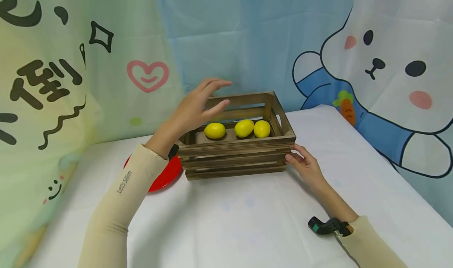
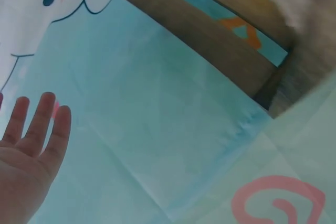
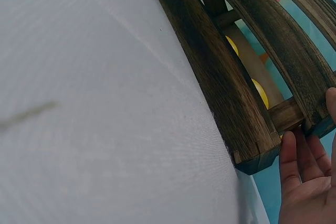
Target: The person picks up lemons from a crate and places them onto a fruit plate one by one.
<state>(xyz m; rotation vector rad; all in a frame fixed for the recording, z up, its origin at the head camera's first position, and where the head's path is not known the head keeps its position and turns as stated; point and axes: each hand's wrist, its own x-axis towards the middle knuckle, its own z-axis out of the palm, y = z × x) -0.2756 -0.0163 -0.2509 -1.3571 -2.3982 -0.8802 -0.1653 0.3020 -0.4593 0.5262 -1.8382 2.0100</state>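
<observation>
A brown slatted wooden crate (image 1: 233, 160) stands on the white table. Three yellow lemons lie inside: one lemon (image 1: 214, 130) to the left, then a pair, the middle lemon (image 1: 244, 128) beside the right lemon (image 1: 262, 129). Over the crate's left part, my left hand (image 1: 194, 106) is raised with fingers extended and nothing in it. The left wrist view shows those spread fingers (image 2: 62, 129) apart from the crate's slats. At the front right corner, my right hand (image 1: 306, 167) holds the crate, thumb at the front and fingers against the end, as the right wrist view also shows.
A red plate (image 1: 170, 175) lies left of the crate, partly covered by my left forearm. The white tablecloth (image 1: 240, 220) spreads in front. Behind the table hangs a printed curtain (image 1: 230, 43) with cartoon figures.
</observation>
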